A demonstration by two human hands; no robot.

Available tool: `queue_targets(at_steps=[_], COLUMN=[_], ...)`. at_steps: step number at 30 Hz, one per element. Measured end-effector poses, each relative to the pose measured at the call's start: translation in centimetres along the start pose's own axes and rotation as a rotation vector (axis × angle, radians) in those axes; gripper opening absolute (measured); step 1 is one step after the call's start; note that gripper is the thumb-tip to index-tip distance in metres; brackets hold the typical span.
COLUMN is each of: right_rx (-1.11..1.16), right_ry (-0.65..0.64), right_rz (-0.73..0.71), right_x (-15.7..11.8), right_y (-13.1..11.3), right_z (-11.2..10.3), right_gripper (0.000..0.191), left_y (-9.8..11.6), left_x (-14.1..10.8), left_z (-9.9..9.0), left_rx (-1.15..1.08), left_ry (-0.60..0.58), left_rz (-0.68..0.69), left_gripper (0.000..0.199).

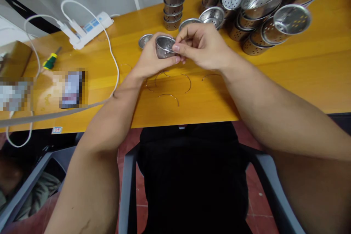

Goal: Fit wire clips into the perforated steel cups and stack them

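Note:
A small perforated metal cup point(165, 45) is tilted in my left hand point(152, 57), whose fingers and thumb wrap round its side. My right hand point(199, 44) is closed in a pinch at the cup's right rim; whatever lies between its fingertips is too small to make out. Several thin curved wires lie on the table below the hands, among them one near the front point(170, 95) and one further right point(189, 82). Just behind my left hand sits another metal cup point(144, 40). More cups point(211, 17) stand behind my right hand.
A stack of perforated cups point(175, 2) stands at the back of the wooden table point(203, 111). Piled cups point(263, 11) fill the back right. To the left are a white power strip point(91, 29) with cables, a green-yellow screwdriver point(51, 61) and a blurred phone point(71, 89).

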State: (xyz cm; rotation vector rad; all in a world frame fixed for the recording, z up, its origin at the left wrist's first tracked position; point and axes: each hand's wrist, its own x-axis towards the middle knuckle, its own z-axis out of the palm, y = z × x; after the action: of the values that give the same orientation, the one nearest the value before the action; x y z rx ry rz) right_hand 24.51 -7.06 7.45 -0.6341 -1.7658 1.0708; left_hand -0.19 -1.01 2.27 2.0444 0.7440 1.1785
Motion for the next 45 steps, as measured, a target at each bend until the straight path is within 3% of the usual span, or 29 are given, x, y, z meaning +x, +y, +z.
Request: queue_targets(at_steps=[8,16,19,22,28,35,41,45], right_rx=[-0.028,-0.014,-0.036,-0.062,-0.280,-0.363,-0.401,-0.448], right_ry=[-0.023,-0.080,-0.003,0.121,0.270,0.175,0.078,0.109], right_rz=[0.105,0.098,0.033,-0.021,-0.192,-0.168,-0.204,-0.264], right_x=[0.0,0.1,0.0,0.0,-0.1,-0.5,-1.0,-1.1], right_y=[-0.7,-0.4,0.0,0.7,1.4,0.9,0.3,0.9], right_z=[-0.2,-0.7,-0.5,0.0,0.6,1.0,1.1,1.3], right_gripper=[0.061,0.058,0.058,0.069,0.073,0.072,0.064,0.064], left_y=[-0.1,1.5,0.8,0.4,2.1,2.9,2.8,2.5], left_x=[-0.1,-0.5,-0.2,0.0,0.0,-0.2,0.0,0.2], left_z=[-0.5,-0.5,-0.3,0.2,0.7,1.0,0.9,0.9], left_rx=[0.011,0.056,0.045,0.060,0.143,0.194,0.157,0.180], left_ry=[-0.068,-0.092,-0.063,0.037,0.177,0.228,0.202,0.177], left_rz=[0.108,0.051,0.121,0.092,0.020,0.084,0.351,0.337], left_gripper=[0.076,0.070,0.070,0.070,0.064,0.064,0.082,0.099])
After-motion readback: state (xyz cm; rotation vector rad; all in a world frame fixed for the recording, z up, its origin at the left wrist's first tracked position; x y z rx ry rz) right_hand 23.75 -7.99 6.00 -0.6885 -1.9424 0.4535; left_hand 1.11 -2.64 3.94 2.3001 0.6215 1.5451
